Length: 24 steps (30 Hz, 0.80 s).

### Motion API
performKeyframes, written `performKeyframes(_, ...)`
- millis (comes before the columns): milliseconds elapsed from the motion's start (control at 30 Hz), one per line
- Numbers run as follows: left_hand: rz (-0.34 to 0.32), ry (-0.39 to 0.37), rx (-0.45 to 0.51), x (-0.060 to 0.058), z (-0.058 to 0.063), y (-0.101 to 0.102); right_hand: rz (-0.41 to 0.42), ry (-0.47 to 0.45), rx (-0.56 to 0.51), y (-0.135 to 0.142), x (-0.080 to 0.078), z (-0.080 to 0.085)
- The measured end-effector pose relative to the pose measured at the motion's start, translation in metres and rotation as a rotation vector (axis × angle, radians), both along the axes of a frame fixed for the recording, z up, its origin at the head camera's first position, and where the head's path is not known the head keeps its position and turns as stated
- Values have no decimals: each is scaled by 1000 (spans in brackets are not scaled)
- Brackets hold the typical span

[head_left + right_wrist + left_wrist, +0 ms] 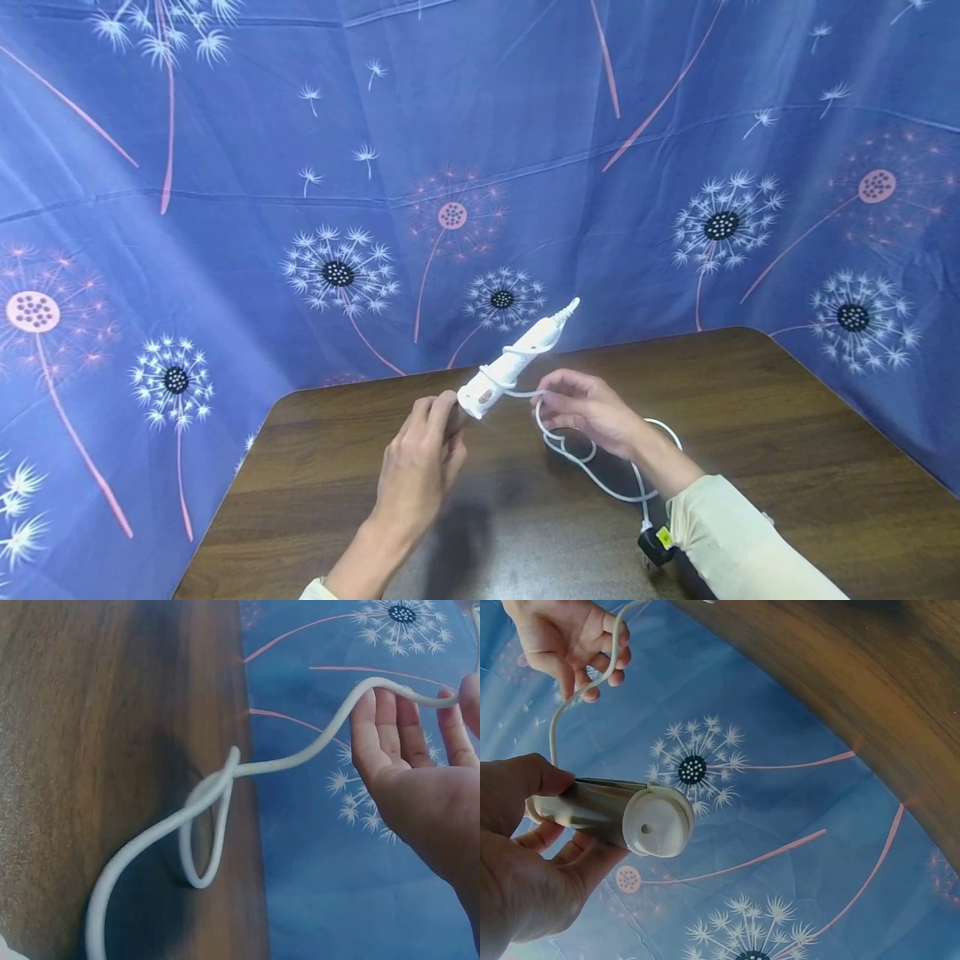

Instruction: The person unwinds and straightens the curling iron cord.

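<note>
My left hand grips what looks like a curling iron by its metallic barrel, fingers and thumb curled round it. The white end cap faces the left wrist camera. Its white handle tilts up to the right above the table, with white cord wound round it. My right hand holds the loose cord between thumb and loosely curved fingers, just right of the handle. From there the cord hangs in a twisted loop and runs down to a black plug with a yellow label, near the right sleeve.
A dark brown wooden table with rounded back corners lies below both hands. Behind and beside it hangs a blue cloth printed with dandelions.
</note>
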<state>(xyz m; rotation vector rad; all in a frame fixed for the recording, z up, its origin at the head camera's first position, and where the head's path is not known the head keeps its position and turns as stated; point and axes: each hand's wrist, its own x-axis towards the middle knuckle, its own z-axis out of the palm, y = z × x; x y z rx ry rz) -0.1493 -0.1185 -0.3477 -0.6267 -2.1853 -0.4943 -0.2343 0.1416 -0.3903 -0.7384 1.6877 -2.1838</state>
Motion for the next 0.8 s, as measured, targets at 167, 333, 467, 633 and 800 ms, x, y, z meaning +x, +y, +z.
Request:
performKeyframes(167,-31,-13,-12,2,-3,0,-68,-64,47,0,0,7)
performKeyframes(333,-55,-3,-40,2,-6,0,-142,-106,69,2,-4,10)
performKeyframes(467,-78,-14,-71,2,-6,-2,-208,-117,34,4,-8,10)
performKeyframes(633,-110,-52,-121,4,-7,-5,-308,-132,-10,9,-13,14)
performKeyframes(800,-131,-62,-164,5,-11,-9,-416,-106,-3,17,-17,23)
